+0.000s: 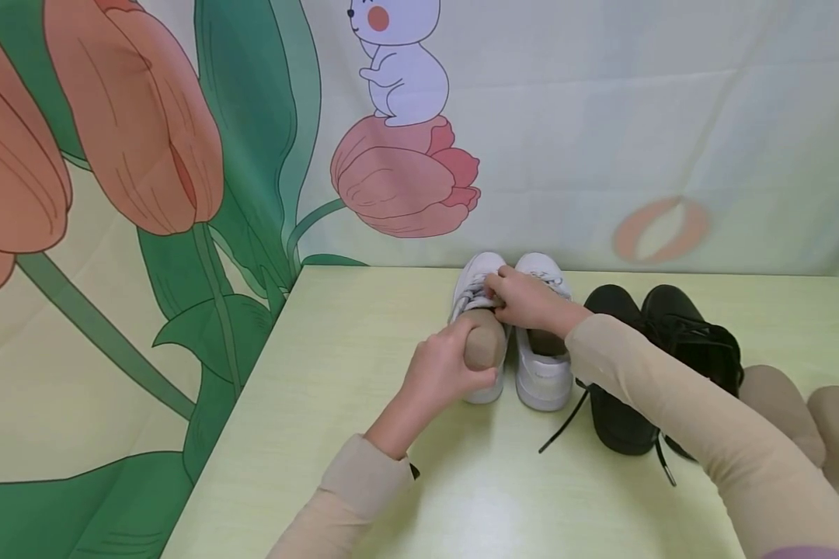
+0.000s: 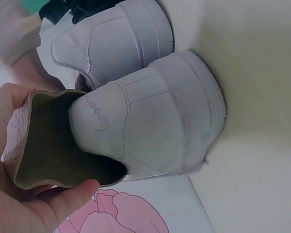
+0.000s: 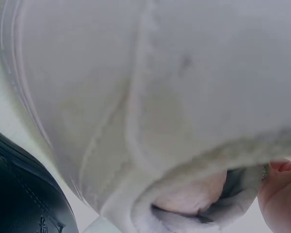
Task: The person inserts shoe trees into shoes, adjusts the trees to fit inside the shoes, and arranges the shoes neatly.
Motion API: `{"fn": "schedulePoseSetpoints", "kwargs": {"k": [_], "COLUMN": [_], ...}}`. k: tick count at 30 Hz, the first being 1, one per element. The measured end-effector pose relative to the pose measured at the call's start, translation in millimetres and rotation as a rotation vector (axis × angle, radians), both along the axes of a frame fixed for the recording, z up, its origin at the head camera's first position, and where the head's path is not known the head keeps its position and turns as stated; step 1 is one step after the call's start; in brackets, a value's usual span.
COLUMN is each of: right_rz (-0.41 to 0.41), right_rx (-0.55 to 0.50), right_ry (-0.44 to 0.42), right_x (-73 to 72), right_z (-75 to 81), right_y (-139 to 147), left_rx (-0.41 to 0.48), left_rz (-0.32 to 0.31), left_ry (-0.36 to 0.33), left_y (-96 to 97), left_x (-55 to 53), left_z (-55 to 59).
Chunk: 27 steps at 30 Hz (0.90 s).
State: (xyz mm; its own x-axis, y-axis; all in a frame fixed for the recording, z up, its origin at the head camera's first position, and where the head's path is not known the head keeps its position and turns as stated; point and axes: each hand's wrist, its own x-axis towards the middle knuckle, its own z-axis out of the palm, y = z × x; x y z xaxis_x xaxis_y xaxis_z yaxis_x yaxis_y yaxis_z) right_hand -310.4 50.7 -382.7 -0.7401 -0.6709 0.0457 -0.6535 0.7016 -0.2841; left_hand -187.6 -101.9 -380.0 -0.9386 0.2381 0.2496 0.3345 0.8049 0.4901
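A pair of white lace-up sneakers stands side by side, toes to the wall. A tan insole sticks up out of the left sneaker, its front part hidden inside the shoe. My left hand grips the insole's heel end, thumb on one edge and fingers on the other. In the left wrist view the insole bends upward over the sneaker's heel. My right hand reaches over the right sneaker and pinches the left sneaker's tongue just below the laces.
A pair of black lace-up shoes stands right of the white ones, under my right forearm, laces trailing on the table. Two more tan insoles lie at the far right. A printed cloth hangs behind the table's back edge.
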Motion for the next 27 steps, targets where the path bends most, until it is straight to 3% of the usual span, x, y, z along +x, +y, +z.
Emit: {"fn": "schedulePoseSetpoints", "kwargs": {"k": [9, 16, 27], "right_rz": [0.014, -0.01, 0.026], "right_rx": [-0.022, -0.008, 0.076], "right_ry": [-0.019, -0.011, 0.177], "right_x": [-2.2, -3.6, -0.9], "right_z": [1.0, 7.1, 9.6], "right_y": [1, -1, -11], "left_rx": [0.014, 0.042, 0.087], "left_rz": [0.014, 0.019, 0.02], "left_ry": [-0.02, -0.015, -0.033], "left_y": [4.7, 2.4, 3.4], "left_x": [-7.1, -5.5, -0.8], "left_z": [-3.9, -8.1, -11.3]}}
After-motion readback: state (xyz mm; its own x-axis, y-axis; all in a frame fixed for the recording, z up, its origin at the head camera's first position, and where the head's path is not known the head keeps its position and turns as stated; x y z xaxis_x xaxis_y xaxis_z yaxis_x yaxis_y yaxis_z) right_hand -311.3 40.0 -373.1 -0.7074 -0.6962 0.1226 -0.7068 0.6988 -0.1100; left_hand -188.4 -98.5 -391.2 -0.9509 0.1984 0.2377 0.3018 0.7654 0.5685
